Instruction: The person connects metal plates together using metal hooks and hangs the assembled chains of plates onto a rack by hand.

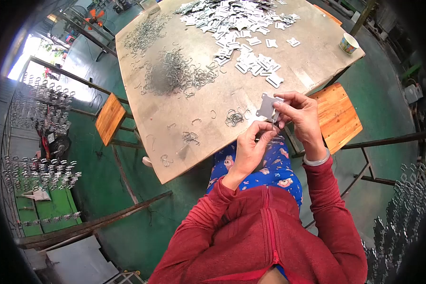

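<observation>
My right hand (302,116) pinches a flat grey metal plate (266,106) with notched corners, held above the table's near edge. Just below it, my left hand (252,147) is closed, thumb against fingers, close to the plate's lower end. Whatever sits between those left fingertips is too small to make out. A small cluster of bent wire hooks (234,118) lies on the table left of the plate. Farther off are a dark heap of the same hooks (174,66) and a large pile of metal plates (232,21).
The brown table (208,102) also carries a paper cup (349,43) at its right corner. Wooden stools stand to the right (338,116) and left (110,118). Racks hung with metal parts rise at left (40,173) and right (397,227).
</observation>
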`<state>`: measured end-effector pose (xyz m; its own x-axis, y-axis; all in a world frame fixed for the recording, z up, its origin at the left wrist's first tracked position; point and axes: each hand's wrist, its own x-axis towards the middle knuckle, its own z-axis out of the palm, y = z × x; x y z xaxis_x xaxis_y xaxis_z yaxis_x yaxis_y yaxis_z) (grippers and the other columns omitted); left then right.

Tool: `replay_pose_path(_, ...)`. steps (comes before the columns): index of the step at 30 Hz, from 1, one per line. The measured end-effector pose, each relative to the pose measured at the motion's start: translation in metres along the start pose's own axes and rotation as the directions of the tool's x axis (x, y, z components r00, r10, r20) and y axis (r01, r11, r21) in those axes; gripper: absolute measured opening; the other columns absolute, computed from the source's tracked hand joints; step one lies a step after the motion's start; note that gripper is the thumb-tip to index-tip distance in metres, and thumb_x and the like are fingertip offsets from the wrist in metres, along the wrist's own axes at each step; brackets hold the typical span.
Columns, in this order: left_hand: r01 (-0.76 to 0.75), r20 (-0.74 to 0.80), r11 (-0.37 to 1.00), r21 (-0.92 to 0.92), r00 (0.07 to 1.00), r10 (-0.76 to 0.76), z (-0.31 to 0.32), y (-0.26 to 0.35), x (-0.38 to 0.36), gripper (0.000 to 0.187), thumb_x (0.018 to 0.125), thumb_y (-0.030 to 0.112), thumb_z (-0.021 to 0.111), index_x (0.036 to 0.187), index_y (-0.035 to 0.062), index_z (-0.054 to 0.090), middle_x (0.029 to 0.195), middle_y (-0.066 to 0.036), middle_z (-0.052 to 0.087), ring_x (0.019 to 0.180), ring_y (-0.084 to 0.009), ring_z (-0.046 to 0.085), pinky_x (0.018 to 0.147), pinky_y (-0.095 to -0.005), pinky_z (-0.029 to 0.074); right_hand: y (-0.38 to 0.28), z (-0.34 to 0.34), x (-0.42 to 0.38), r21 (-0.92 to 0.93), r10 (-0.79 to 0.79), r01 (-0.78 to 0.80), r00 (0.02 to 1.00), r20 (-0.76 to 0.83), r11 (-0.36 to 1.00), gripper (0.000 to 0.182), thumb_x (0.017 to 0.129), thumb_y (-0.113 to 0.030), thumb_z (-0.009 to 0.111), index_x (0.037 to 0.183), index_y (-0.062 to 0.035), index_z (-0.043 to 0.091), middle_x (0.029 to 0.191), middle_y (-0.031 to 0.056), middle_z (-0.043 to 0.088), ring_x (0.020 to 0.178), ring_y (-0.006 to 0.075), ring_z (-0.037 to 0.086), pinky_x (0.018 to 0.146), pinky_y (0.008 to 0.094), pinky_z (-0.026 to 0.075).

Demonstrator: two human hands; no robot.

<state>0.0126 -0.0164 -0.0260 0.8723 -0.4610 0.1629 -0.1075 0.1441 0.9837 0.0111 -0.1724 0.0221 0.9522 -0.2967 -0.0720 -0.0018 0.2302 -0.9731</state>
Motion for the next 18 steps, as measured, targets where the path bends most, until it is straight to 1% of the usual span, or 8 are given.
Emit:
replay_pose_path(3,-0.019,-0.035,0.997,0.075,0.999,0.022,0.000,0.007,0.000,0.005,0.085,0.001,0.060,0.089,0.0004,0.060,0.088,-0.006,0.064,0.084,-0.0116,0.059,0.078,-0.0251,0.047,-0.005,0.005,-0.002,-0.020,0.038,-0.039,0.999,-0.030,0.999,0.024,0.076,-0.003,0.068,0.098,0.0065,0.063,0.063,0.0055,0.060,0.046,0.0101,0.053,0.044,0.0206,0.041)
replay_pose_path(5,-0.121,-0.051,0.977,0.178,0.990,0.132,-0.003,0.011,0.001,0.008,0.083,0.005,0.061,0.089,0.0004,0.060,0.083,-0.009,0.064,0.079,-0.0176,0.063,0.071,-0.0284,0.048,0.001,0.007,0.000,0.029,0.078,-0.077,0.995,-0.060,0.997,0.025,0.077,-0.002,0.066,0.099,0.0073,0.061,0.065,0.0061,0.059,0.045,0.0104,0.052,0.043,0.0206,0.040)
replay_pose_path(7,-0.099,-0.046,0.979,0.179,0.993,0.109,-0.005,0.001,0.001,0.008,0.083,0.003,0.062,0.090,0.0000,0.061,0.085,-0.008,0.065,0.081,-0.0145,0.061,0.074,-0.0269,0.048,0.007,0.005,0.002,0.081,0.090,-0.086,0.995,-0.046,0.993,0.024,0.077,-0.001,0.066,0.098,0.0077,0.060,0.068,0.0072,0.059,0.047,0.0105,0.052,0.043,0.0215,0.041)
replay_pose_path(8,-0.163,-0.038,0.952,0.261,0.983,0.179,-0.008,-0.002,0.000,0.007,0.083,0.003,0.061,0.089,0.0001,0.061,0.084,-0.009,0.064,0.079,-0.0169,0.062,0.072,-0.0283,0.049,0.010,0.005,0.002,0.112,0.075,-0.070,0.996,-0.043,0.991,0.022,0.078,0.001,0.065,0.097,0.0084,0.059,0.070,0.0072,0.059,0.048,0.0107,0.053,0.043,0.0220,0.042)
replay_pose_path(11,-0.219,-0.019,0.874,0.434,0.967,0.252,-0.014,0.000,-0.002,0.008,0.080,0.002,0.063,0.087,0.0004,0.059,0.085,-0.010,0.063,0.081,-0.0215,0.061,0.072,-0.0302,0.048,0.013,0.010,-0.012,-0.051,-0.105,0.102,0.991,-0.079,0.994,0.019,0.079,0.002,0.064,0.097,0.0055,0.061,0.070,0.0062,0.059,0.053,0.0093,0.055,0.045,0.0211,0.044)
replay_pose_path(13,-0.237,-0.038,0.888,0.395,0.961,0.274,-0.017,-0.005,-0.005,0.012,0.078,0.002,0.066,0.089,0.0009,0.060,0.087,-0.010,0.062,0.083,-0.0219,0.061,0.073,-0.0311,0.047,0.014,0.016,-0.024,-0.279,-0.345,0.329,0.939,-0.007,0.902,0.017,0.076,0.006,0.067,0.092,0.0035,0.064,0.077,0.0049,0.061,0.063,0.0080,0.057,0.053,0.0186,0.045)
replay_pose_path(17,-0.250,-0.052,0.914,0.319,0.959,0.280,-0.033,-0.005,-0.006,0.029,0.073,0.002,0.070,0.100,0.0021,0.060,0.096,-0.011,0.062,0.089,-0.0235,0.059,0.078,-0.0328,0.046,0.008,0.023,-0.028,-0.248,-0.429,0.436,0.899,0.082,0.865,0.018,0.074,0.010,0.067,0.091,0.0045,0.063,0.078,0.0071,0.060,0.061,0.0092,0.058,0.052,0.0195,0.045)
replay_pose_path(18,-0.255,-0.101,0.902,0.349,0.946,0.306,-0.043,-0.004,0.002,0.036,0.075,0.010,0.070,0.108,0.0025,0.058,0.106,-0.013,0.059,0.093,-0.0298,0.058,0.083,-0.0371,0.045,0.008,0.025,-0.026,-0.212,-0.437,0.445,0.895,0.086,0.870,0.018,0.074,0.011,0.066,0.091,0.0048,0.063,0.077,0.0078,0.059,0.060,0.0099,0.058,0.051,0.0200,0.045)
